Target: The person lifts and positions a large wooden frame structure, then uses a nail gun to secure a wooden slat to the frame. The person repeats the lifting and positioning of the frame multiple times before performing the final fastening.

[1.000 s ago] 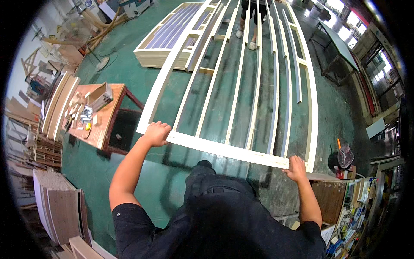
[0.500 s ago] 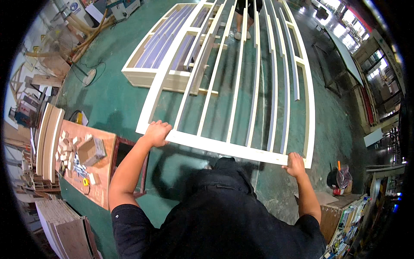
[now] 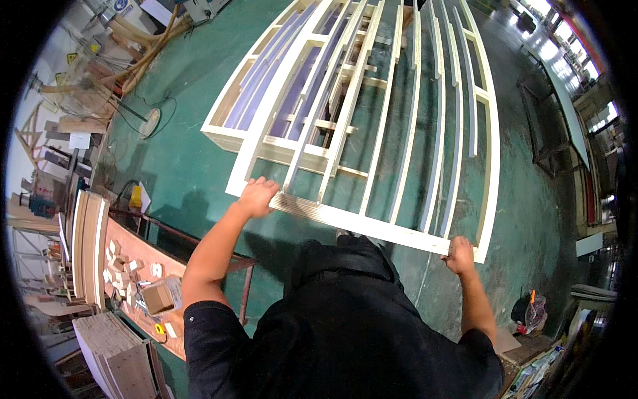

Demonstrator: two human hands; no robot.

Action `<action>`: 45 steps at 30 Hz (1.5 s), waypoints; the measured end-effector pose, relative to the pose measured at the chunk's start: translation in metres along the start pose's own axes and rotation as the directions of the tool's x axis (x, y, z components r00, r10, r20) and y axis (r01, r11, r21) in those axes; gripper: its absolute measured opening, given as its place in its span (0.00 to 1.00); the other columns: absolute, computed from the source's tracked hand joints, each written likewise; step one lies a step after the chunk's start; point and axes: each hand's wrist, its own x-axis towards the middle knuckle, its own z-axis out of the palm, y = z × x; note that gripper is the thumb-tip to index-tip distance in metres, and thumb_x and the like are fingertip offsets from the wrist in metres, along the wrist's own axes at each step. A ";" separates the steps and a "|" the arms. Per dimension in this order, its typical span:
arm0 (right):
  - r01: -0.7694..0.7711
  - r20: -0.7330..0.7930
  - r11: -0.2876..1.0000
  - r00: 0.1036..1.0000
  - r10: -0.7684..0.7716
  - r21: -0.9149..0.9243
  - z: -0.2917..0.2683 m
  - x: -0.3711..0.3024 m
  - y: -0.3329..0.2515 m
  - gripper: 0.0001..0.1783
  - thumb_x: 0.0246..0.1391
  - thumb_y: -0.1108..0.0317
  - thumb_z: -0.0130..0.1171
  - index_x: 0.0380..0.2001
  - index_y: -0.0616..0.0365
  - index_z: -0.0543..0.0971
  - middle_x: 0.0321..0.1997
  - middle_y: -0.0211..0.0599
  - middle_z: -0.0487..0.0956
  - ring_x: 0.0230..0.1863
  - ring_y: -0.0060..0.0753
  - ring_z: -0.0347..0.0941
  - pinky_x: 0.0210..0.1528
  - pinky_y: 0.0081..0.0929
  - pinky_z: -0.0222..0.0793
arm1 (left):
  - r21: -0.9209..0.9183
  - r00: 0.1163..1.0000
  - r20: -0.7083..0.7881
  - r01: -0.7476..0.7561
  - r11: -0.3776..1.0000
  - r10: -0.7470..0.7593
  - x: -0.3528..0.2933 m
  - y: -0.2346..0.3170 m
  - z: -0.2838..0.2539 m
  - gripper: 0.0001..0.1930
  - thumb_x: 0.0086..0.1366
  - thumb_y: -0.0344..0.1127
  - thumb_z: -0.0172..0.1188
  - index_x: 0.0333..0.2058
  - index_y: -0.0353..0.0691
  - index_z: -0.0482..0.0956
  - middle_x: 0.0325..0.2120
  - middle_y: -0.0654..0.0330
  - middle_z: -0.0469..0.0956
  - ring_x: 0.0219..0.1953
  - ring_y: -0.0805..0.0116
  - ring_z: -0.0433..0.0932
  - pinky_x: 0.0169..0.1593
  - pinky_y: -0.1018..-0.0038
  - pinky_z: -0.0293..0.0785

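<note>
We hold a large pale wooden frame (image 3: 359, 225) by its near end, above the green floor (image 3: 179, 169). The fingers of our left hand (image 3: 259, 197) are closed over the near rail just in from its left corner, and those of our right hand (image 3: 460, 256) are closed over it close to the right corner; we cannot tell how the fingertips sit on the hidden side. The rail runs crosswise from one hand to the other, while the frame's long axis points straight away from us, its slats (image 3: 409, 143) stretching lengthwise past the upper edge of our view. Beyond our left hand, the frame's left side passes across a stack of frames (image 3: 259, 146) with lavender strips. Low on our left, a tabletop (image 3: 154, 258) carries small wooden blocks (image 3: 121, 266).
</note>
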 end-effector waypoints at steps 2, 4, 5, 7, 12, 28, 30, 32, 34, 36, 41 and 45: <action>0.027 -0.010 1.000 1.000 -0.027 -0.013 -0.007 0.039 -0.018 0.33 0.31 0.61 0.82 0.39 0.57 0.73 0.42 0.44 0.76 0.50 0.56 0.72 0.49 0.51 0.66 | -0.014 0.998 0.048 0.033 0.999 -0.033 0.025 -0.034 -0.009 0.28 0.49 0.42 0.76 0.47 0.45 0.75 0.46 0.58 0.77 0.53 0.51 0.73 0.56 0.52 0.70; 0.044 -0.028 0.998 0.999 -0.046 -0.055 -0.015 0.079 -0.046 0.33 0.32 0.61 0.82 0.40 0.57 0.73 0.42 0.44 0.75 0.49 0.57 0.72 0.48 0.52 0.66 | -0.017 0.993 0.100 0.069 0.997 -0.067 0.052 -0.074 -0.014 0.27 0.49 0.42 0.75 0.48 0.46 0.75 0.47 0.58 0.77 0.54 0.52 0.73 0.56 0.53 0.70; 0.009 -0.030 1.000 1.000 -0.009 -0.008 -0.010 0.091 -0.057 0.32 0.33 0.61 0.81 0.40 0.56 0.73 0.43 0.44 0.75 0.49 0.56 0.72 0.48 0.52 0.65 | -0.019 0.996 0.076 0.058 0.998 -0.057 0.058 -0.091 -0.010 0.27 0.50 0.42 0.75 0.47 0.46 0.75 0.46 0.58 0.77 0.53 0.52 0.73 0.55 0.53 0.69; -0.003 -0.012 1.000 1.000 0.003 -0.001 -0.005 0.116 -0.079 0.32 0.33 0.61 0.81 0.40 0.56 0.73 0.43 0.44 0.75 0.49 0.56 0.71 0.49 0.52 0.65 | 0.000 0.995 0.090 0.040 0.999 -0.039 0.069 -0.131 -0.005 0.26 0.49 0.43 0.75 0.47 0.47 0.75 0.45 0.58 0.77 0.53 0.52 0.73 0.54 0.54 0.70; 0.009 -0.033 1.000 0.999 -0.009 0.007 0.012 0.203 -0.160 0.31 0.34 0.61 0.81 0.39 0.56 0.73 0.43 0.43 0.74 0.50 0.55 0.70 0.50 0.51 0.65 | 0.010 0.985 0.156 0.067 0.998 -0.068 0.109 -0.239 -0.011 0.26 0.50 0.41 0.74 0.48 0.47 0.74 0.48 0.60 0.76 0.55 0.52 0.73 0.56 0.54 0.69; -0.057 0.074 0.998 0.996 0.058 -0.015 0.153 0.436 -0.413 0.32 0.36 0.59 0.79 0.42 0.54 0.72 0.45 0.43 0.75 0.51 0.53 0.71 0.54 0.50 0.65 | 0.047 0.970 0.215 0.105 0.993 -0.113 0.177 -0.597 0.094 0.20 0.55 0.32 0.65 0.48 0.42 0.73 0.49 0.56 0.76 0.55 0.52 0.73 0.59 0.55 0.68; -0.050 0.078 0.998 0.996 0.053 -0.031 0.170 0.453 -0.431 0.32 0.36 0.60 0.79 0.43 0.55 0.73 0.45 0.43 0.75 0.52 0.53 0.71 0.54 0.50 0.65 | 0.040 0.966 0.225 0.122 0.992 -0.128 0.185 -0.623 0.113 0.20 0.56 0.32 0.64 0.48 0.41 0.74 0.49 0.56 0.77 0.56 0.52 0.73 0.59 0.55 0.68; -0.053 0.097 0.997 0.994 0.058 -0.052 0.187 0.474 -0.449 0.32 0.37 0.62 0.79 0.45 0.56 0.73 0.46 0.43 0.75 0.53 0.53 0.71 0.54 0.49 0.64 | 0.039 0.957 0.241 0.157 0.987 -0.161 0.190 -0.648 0.125 0.19 0.56 0.33 0.63 0.47 0.41 0.74 0.49 0.56 0.77 0.56 0.52 0.73 0.60 0.56 0.67; -0.080 0.124 0.997 0.989 0.081 -0.013 0.192 0.480 -0.468 0.33 0.36 0.62 0.79 0.46 0.56 0.73 0.46 0.43 0.75 0.53 0.54 0.71 0.56 0.50 0.65 | 0.030 0.947 0.281 0.154 0.988 -0.156 0.195 -0.656 0.124 0.16 0.59 0.33 0.61 0.47 0.42 0.74 0.49 0.56 0.77 0.56 0.53 0.73 0.60 0.56 0.67; -0.056 0.099 0.998 0.993 0.058 -0.017 0.205 0.489 -0.476 0.34 0.36 0.62 0.79 0.46 0.56 0.73 0.46 0.42 0.75 0.53 0.53 0.71 0.56 0.50 0.65 | 0.033 0.945 0.269 0.183 0.983 -0.185 0.199 -0.673 0.145 0.16 0.59 0.33 0.62 0.47 0.42 0.74 0.49 0.56 0.77 0.56 0.53 0.73 0.60 0.56 0.67; -0.107 0.173 0.994 0.979 0.111 -0.035 0.225 0.515 -0.498 0.34 0.36 0.63 0.79 0.47 0.56 0.72 0.48 0.43 0.76 0.55 0.53 0.71 0.58 0.51 0.65 | 0.006 0.966 0.213 0.146 0.989 -0.144 0.207 -0.705 0.183 0.18 0.59 0.32 0.62 0.49 0.42 0.74 0.50 0.57 0.76 0.57 0.53 0.72 0.61 0.56 0.67; -0.113 0.167 0.992 0.978 0.122 -0.061 0.246 0.528 -0.497 0.33 0.37 0.62 0.79 0.46 0.54 0.73 0.48 0.42 0.76 0.56 0.52 0.71 0.58 0.51 0.65 | 0.007 0.955 0.252 0.159 0.987 -0.156 0.221 -0.714 0.201 0.21 0.57 0.32 0.64 0.50 0.43 0.73 0.51 0.58 0.75 0.57 0.52 0.71 0.61 0.55 0.67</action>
